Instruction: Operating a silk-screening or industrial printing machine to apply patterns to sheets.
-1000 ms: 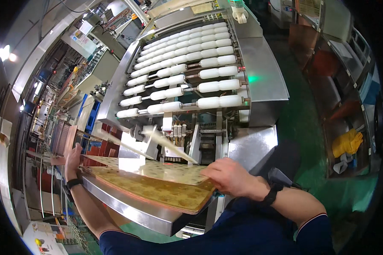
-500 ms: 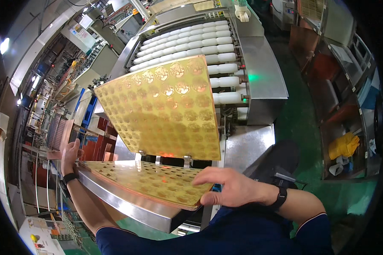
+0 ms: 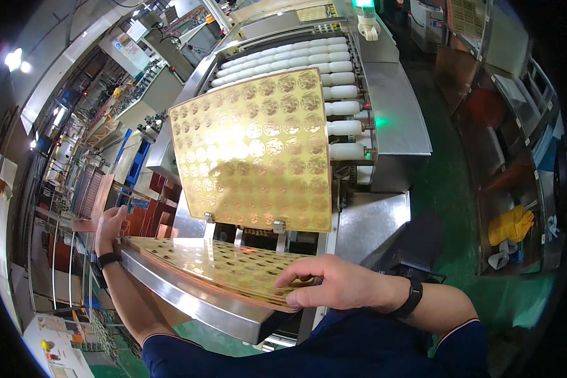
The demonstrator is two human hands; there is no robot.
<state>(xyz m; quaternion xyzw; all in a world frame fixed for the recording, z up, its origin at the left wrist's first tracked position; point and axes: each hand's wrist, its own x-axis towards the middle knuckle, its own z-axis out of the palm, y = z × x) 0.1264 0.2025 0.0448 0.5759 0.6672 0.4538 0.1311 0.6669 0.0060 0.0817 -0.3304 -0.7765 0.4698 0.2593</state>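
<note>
In the head view, the stack of thin, rectangular yellow-gold panels [image 3: 214, 261] on the silver metal ledge [image 3: 189, 306] is flanked by the empty, unclenched left hand [image 3: 111, 228] and bracketed at its right corner by the curled right hand [image 3: 340, 282], whose hold cannot be told, each panel seeming light, stiff, best edge-held.

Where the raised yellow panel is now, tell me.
In the head view, the raised yellow panel stands just left of center, partly hiding the white rollers, beyond the stacked panels.
</note>
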